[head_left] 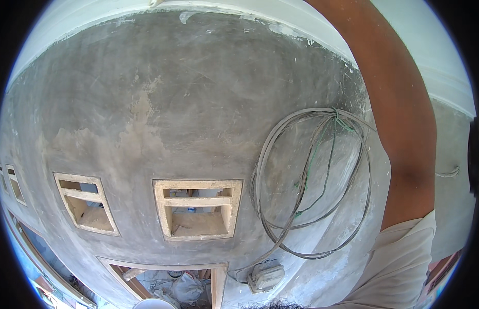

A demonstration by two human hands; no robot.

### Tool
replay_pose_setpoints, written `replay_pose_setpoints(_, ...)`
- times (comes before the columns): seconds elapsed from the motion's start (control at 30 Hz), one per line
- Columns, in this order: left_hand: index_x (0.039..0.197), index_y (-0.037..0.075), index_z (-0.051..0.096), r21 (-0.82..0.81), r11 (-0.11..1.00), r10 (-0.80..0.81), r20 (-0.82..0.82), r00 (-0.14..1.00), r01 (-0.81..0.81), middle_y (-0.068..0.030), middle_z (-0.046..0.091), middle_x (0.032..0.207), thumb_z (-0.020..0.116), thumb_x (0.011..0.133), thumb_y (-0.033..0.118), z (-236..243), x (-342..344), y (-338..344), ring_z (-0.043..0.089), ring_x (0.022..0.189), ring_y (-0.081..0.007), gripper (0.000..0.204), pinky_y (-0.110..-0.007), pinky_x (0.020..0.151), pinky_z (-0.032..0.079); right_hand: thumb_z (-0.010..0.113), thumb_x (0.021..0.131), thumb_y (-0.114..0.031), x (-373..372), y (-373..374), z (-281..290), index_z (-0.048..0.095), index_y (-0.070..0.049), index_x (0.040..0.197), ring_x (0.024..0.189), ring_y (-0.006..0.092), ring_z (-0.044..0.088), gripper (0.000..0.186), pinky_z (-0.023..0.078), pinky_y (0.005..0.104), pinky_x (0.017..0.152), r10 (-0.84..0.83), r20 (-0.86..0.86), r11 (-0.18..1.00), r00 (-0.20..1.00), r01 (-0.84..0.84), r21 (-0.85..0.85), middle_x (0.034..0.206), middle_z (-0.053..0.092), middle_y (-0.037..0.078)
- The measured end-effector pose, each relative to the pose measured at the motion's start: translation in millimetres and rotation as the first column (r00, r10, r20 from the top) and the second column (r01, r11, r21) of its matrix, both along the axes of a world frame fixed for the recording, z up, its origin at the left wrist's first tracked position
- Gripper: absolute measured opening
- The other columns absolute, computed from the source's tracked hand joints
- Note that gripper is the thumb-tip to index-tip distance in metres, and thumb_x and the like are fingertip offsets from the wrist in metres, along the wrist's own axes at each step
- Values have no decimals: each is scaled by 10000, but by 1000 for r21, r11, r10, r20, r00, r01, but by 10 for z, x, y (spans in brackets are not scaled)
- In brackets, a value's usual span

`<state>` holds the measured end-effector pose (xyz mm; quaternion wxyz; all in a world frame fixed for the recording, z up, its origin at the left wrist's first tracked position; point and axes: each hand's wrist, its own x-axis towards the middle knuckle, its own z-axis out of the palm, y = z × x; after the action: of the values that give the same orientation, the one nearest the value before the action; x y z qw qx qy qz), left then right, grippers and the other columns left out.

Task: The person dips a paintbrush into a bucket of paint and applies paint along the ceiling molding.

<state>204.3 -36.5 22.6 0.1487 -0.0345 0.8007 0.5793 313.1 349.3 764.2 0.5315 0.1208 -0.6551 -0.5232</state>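
My right arm [404,129], bare below a light sleeve [404,252], rises along the right side and leaves the picture at the top edge. Its hand is beyond that edge, so its fingers and anything they hold are hidden. Of my left hand and arm nothing shows. The raised arm passes in front of a grey plastered wall [198,103] and a white ceiling border [260,11]. A small pale object [155,3] is cut off by the top edge; its kind cannot be made out.
Left of the arm, a coil of grey cable [302,188] tied with green string hangs on the wall. Below it sits a grey box [266,277]. Framed vent openings [198,184] pierce the wall above a doorway [219,283]. A white round rim [154,304] shows at the bottom.
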Motion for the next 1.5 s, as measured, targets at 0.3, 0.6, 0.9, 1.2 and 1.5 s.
replay_pose_setpoints(0.3, 1136, -36, 660, -76, 994, -82, -18, 996, 80, -207, 707, 989, 571, 830, 149, 110, -117, 15, 651, 937, -315, 368, -409, 871, 490, 592, 936, -108, 1172, 1884, -377, 727, -254, 1209, 932, 296, 658, 338, 535, 430, 820, -521, -179, 776, 834, 376, -506, 1007, 664, 80)
replay_pose_setpoints(0.6, 1134, -19, 658, -103, 984, -137, 83, 987, 145, -153, 682, 887, 591, 839, 167, -403, -434, -151, 606, 717, -243, 355, -362, 629, 477, 598, 973, -271, 1915, 2310, -889, 704, -181, 1225, 1039, 362, 660, 288, 510, 440, 909, -425, -296, 630, 855, 45, -775, 1154, 709, 124)
replay_pose_setpoints(0.9, 1234, 19, 626, -85, 986, -121, 195, 973, 140, -97, 649, 823, 606, 834, 186, 80, -628, 32, 455, 492, -140, 434, -305, 427, 357, 533, 972, -238, 1452, 3256, -1300, 713, -90, 1163, 1058, 404, 659, 301, 514, 472, 939, -403, -499, 421, 767, -329, -845, 1162, 702, 165)
replay_pose_setpoints(1.2, 1285, 41, 607, -371, 881, -294, 57, 954, 293, -78, 662, 876, 620, 830, 191, -966, -1028, -514, 480, 534, -129, 479, -294, 434, 370, 543, 959, -201, 1189, 3425, -913, 689, -47, 1183, 1065, 409, 671, 309, 543, 468, 917, -458, -378, 189, 805, -328, -926, 1169, 689, 225)
replay_pose_setpoints(1.5, 1293, 53, 601, -61, 993, -83, 205, 975, 97, -73, 662, 887, 615, 838, 180, 4, -671, -137, 467, 513, -130, 473, -281, 425, 366, 542, 976, -161, 312, 2357, -1310, 671, 24, 1110, 907, 354, 687, 263, 573, 441, 758, 84, -580, 628, 810, -495, -601, 913, 671, 233)
